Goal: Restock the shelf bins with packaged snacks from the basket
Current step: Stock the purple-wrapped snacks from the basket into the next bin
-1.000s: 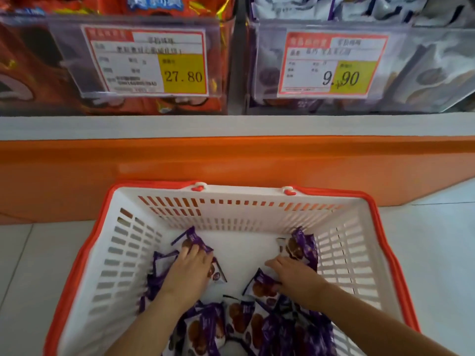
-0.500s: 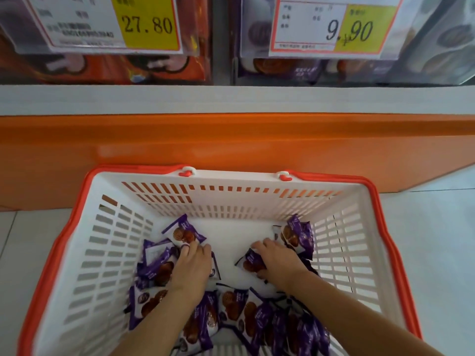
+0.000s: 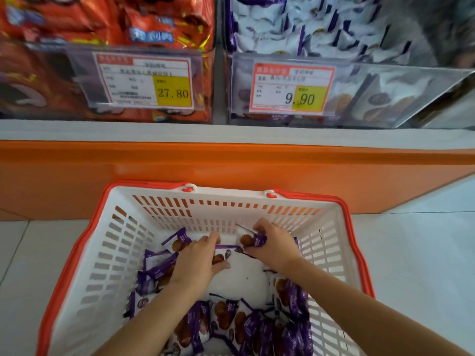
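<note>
A white basket with an orange rim stands on the floor below the shelf. Several purple-and-white snack packets lie on its bottom. My left hand is inside the basket, fingers curled round a packet. My right hand grips another packet just beside it, lifted a little off the bottom. On the shelf above, the right clear bin, priced 9.90, holds the same purple-and-white packets.
The left bin, priced 27.80, is full of orange-red bags. An orange shelf base runs between the bins and the basket. Pale floor tiles lie on both sides of the basket.
Both hands have closed on packets and drawn together near the basket's middle, the right one lifting. The view has tilted up, showing more of the bins.
</note>
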